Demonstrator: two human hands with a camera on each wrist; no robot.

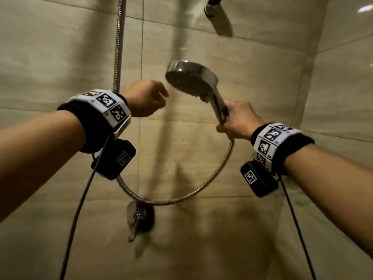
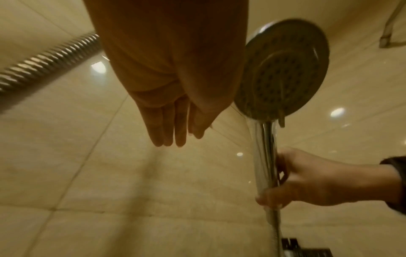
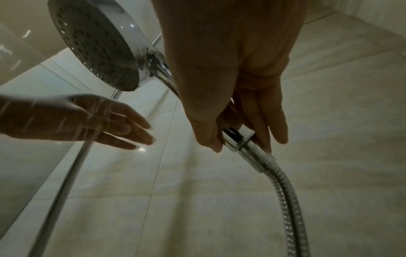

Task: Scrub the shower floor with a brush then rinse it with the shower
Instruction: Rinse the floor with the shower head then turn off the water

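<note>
A chrome hand shower [image 1: 191, 79] is held up in front of the tiled wall, its round spray face [image 2: 283, 73] turned left and down. My right hand [image 1: 236, 120] grips its handle [image 3: 237, 135] near the hose joint. Thin streaks of water fall from the spray face [image 3: 92, 45] onto my left hand [image 3: 92, 120]. The left hand [image 1: 145, 98] hovers just left of the head, fingers [image 2: 171, 125] straight and together, holding nothing. No brush is in view.
The metal hose [image 1: 181, 195] loops down from the handle to the wall mixer tap [image 1: 139, 219]. A second stretch of hose [image 1: 118, 43] hangs along the wall behind my left wrist. A chrome wall fitting [image 1: 214, 5] sits above. Beige tiles meet in a corner at right.
</note>
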